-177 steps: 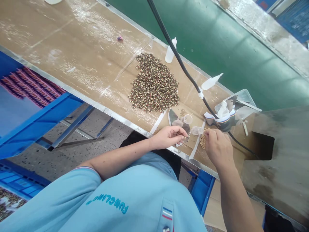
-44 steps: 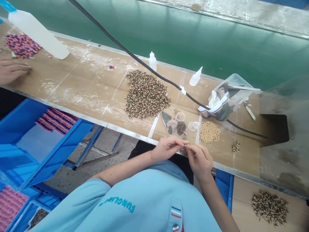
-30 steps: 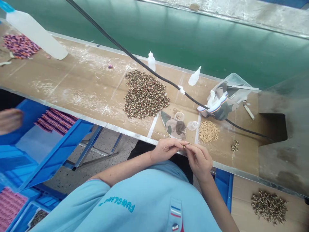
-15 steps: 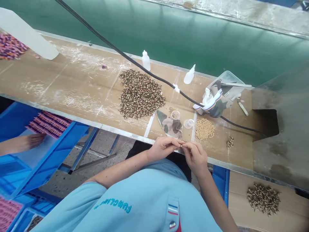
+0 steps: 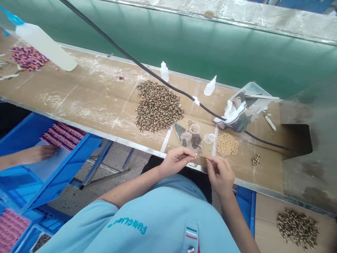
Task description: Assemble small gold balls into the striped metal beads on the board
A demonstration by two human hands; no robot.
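Note:
My left hand (image 5: 176, 161) and my right hand (image 5: 220, 174) hover at the front edge of the brown workbench (image 5: 86, 95), a short gap between them. Both are pinched closed, and a thin thread seems to stretch between the fingertips; whatever else they hold is too small to make out. Just beyond the fingers lie a camouflage cloth scrap (image 5: 190, 138), two small clear cups (image 5: 209, 138) and a pile of tan beads (image 5: 226, 144). A large heap of small brown patterned pieces (image 5: 158, 107) lies further back.
A black cable (image 5: 147, 70) crosses the bench to a clear tub with cloth (image 5: 243, 109). Two small white bottles (image 5: 164, 71) stand by the green conveyor belt (image 5: 210, 49). Another person's hand (image 5: 42, 153) rests in a blue crate (image 5: 23, 175) at left. A larger bottle (image 5: 44, 45) lies at the far left.
My hands were pinched together on a tiny piece; now they have drawn apart sideways. The other person's hand has moved from the bench down into the blue crate.

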